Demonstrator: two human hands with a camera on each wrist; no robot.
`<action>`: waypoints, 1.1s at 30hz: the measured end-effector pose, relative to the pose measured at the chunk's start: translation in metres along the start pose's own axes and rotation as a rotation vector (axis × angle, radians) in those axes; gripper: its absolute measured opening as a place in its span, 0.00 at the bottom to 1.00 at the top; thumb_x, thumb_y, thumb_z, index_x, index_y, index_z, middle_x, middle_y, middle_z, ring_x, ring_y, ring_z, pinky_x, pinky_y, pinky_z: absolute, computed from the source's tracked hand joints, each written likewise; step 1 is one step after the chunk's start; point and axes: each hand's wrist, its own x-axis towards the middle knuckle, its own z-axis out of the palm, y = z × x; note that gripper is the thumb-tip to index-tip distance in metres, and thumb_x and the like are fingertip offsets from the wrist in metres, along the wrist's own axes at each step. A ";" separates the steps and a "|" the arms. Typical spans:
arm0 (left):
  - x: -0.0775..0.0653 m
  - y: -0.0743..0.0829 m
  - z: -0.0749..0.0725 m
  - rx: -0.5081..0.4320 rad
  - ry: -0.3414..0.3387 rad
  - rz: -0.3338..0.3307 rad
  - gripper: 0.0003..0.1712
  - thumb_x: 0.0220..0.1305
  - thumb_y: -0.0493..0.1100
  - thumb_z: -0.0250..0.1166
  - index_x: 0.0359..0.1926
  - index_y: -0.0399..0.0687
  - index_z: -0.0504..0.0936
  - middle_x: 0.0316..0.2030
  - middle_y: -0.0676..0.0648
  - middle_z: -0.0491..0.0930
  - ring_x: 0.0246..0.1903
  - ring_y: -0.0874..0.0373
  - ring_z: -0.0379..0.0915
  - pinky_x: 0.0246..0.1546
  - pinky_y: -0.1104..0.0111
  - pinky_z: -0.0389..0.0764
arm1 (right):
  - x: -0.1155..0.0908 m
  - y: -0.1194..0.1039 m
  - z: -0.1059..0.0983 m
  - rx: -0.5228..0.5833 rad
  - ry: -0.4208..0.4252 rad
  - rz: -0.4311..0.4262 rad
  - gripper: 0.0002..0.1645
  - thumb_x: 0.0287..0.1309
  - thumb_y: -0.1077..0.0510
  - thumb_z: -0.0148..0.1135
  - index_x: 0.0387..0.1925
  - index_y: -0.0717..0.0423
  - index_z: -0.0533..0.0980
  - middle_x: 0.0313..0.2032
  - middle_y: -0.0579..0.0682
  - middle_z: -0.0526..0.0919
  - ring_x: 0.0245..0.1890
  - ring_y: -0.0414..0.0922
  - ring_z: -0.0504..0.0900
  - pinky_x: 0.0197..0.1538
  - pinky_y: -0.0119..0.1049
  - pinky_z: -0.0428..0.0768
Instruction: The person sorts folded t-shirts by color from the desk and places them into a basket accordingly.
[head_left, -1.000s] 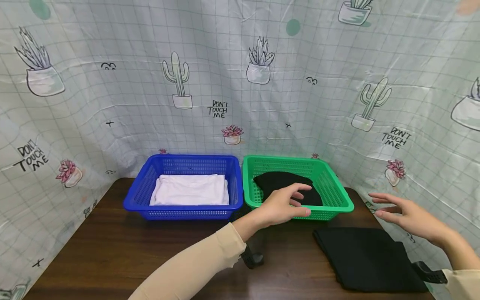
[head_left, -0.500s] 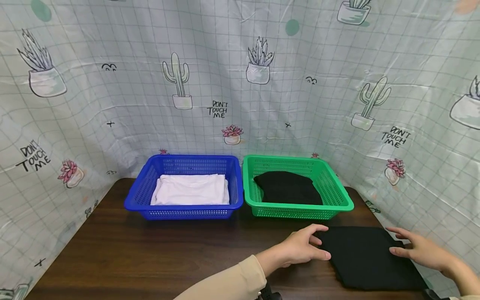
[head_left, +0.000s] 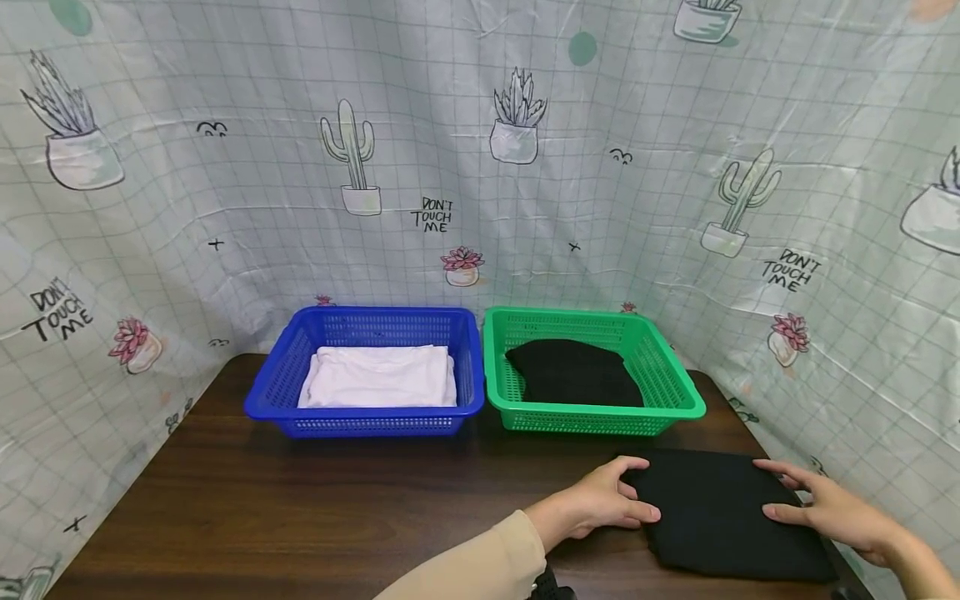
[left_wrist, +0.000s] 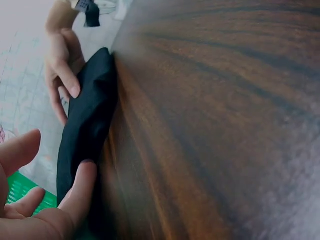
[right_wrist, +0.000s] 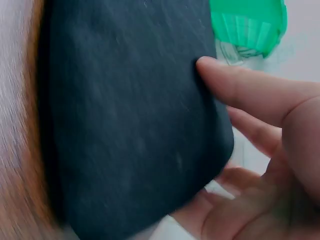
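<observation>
A folded black cloth (head_left: 720,521) is at the right side of the table, with a hand at each side edge. My left hand (head_left: 596,502) grips its left edge; in the left wrist view the thumb presses on the cloth and the index finger stands away from it. My right hand (head_left: 840,508) pinches the right edge. The right wrist view has the thumb (right_wrist: 232,82) on top and fingers reaching behind the edge. Part of the cloth's underside is hidden.
Behind the cloth stands a green basket (head_left: 600,418) containing black folded fabric (head_left: 577,375). Beside it on the left, a blue basket (head_left: 367,423) holds white folded fabric (head_left: 382,377). A patterned curtain (head_left: 285,192) closes off the back and sides of the dark wooden table (head_left: 300,508).
Both hands have come down to the black cloth from above, the left one from in front of the green basket. The cloth has shifted slightly left since half a second ago.
</observation>
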 end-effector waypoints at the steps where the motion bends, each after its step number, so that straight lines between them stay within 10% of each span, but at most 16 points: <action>1: 0.001 0.000 -0.001 -0.015 0.003 -0.004 0.38 0.65 0.23 0.71 0.72 0.51 0.74 0.52 0.39 0.75 0.42 0.49 0.85 0.52 0.53 0.87 | 0.001 -0.001 0.001 0.024 -0.013 -0.005 0.47 0.78 0.52 0.62 0.80 0.73 0.49 0.72 0.89 0.49 0.69 0.88 0.53 0.57 0.65 0.78; 9: 0.004 0.000 0.002 -0.045 0.035 -0.029 0.36 0.63 0.23 0.72 0.69 0.49 0.75 0.54 0.37 0.76 0.44 0.47 0.86 0.54 0.53 0.86 | 0.002 -0.002 0.013 0.168 -0.048 -0.004 0.45 0.79 0.55 0.58 0.84 0.63 0.48 0.78 0.82 0.40 0.73 0.87 0.37 0.63 0.59 0.75; 12: 0.004 -0.001 0.005 -0.012 0.057 -0.018 0.36 0.62 0.23 0.72 0.67 0.51 0.77 0.48 0.38 0.76 0.40 0.51 0.83 0.53 0.54 0.87 | 0.004 0.000 0.017 0.236 -0.093 -0.065 0.40 0.81 0.57 0.55 0.84 0.58 0.51 0.77 0.62 0.62 0.79 0.57 0.58 0.61 0.41 0.77; 16: 0.003 0.000 0.007 0.048 0.090 -0.007 0.35 0.61 0.25 0.74 0.66 0.54 0.78 0.41 0.41 0.75 0.36 0.53 0.79 0.51 0.56 0.86 | 0.006 0.002 0.023 0.385 -0.191 -0.152 0.36 0.83 0.62 0.49 0.84 0.47 0.55 0.65 0.31 0.73 0.61 0.25 0.74 0.57 0.29 0.78; 24: 0.002 -0.003 0.001 0.019 0.132 -0.032 0.34 0.62 0.29 0.76 0.64 0.60 0.78 0.53 0.42 0.73 0.35 0.52 0.73 0.50 0.49 0.84 | 0.006 -0.011 0.036 0.430 -0.157 -0.126 0.42 0.81 0.62 0.52 0.86 0.47 0.49 0.67 0.23 0.62 0.62 0.22 0.69 0.58 0.27 0.75; 33: -0.005 0.001 -0.001 0.062 0.185 -0.019 0.36 0.57 0.23 0.76 0.60 0.60 0.80 0.57 0.41 0.75 0.53 0.48 0.77 0.48 0.49 0.85 | 0.015 -0.027 0.044 0.577 -0.307 -0.214 0.40 0.80 0.68 0.47 0.85 0.42 0.52 0.67 0.35 0.78 0.65 0.38 0.79 0.64 0.39 0.80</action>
